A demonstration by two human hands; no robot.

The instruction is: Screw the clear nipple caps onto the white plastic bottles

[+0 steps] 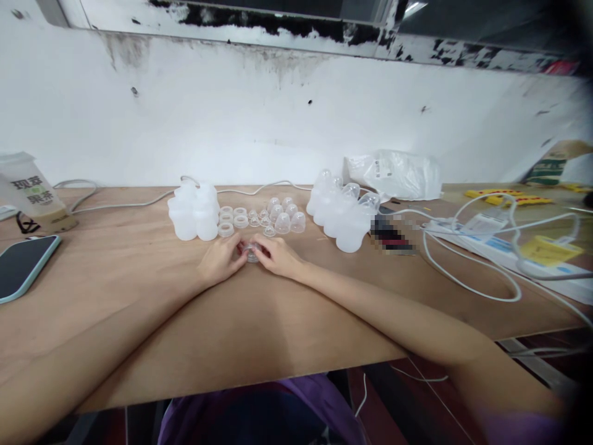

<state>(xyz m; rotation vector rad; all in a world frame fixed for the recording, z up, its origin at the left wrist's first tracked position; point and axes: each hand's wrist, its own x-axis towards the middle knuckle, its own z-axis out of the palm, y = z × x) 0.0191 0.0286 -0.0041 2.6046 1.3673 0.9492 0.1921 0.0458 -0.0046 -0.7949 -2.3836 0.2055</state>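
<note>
My left hand (221, 259) and my right hand (278, 254) meet at the middle of the wooden table (139, 296). Both pinch one small clear plastic part (251, 250) held between their fingertips just above the tabletop. Behind them lie white rings (233, 217) and several clear domed caps (285, 217) in rows. A cluster of white plastic bottles (193, 211) stands to the left of the rings. Another group of bottles with clear caps (341, 211) stands to the right.
A phone (23, 264) and a labelled cup (32, 193) sit at the far left. A white plastic bag (393, 176) lies against the wall. White cables (482, 259), a power strip (519, 250) and yellow labels (546, 250) crowd the right side.
</note>
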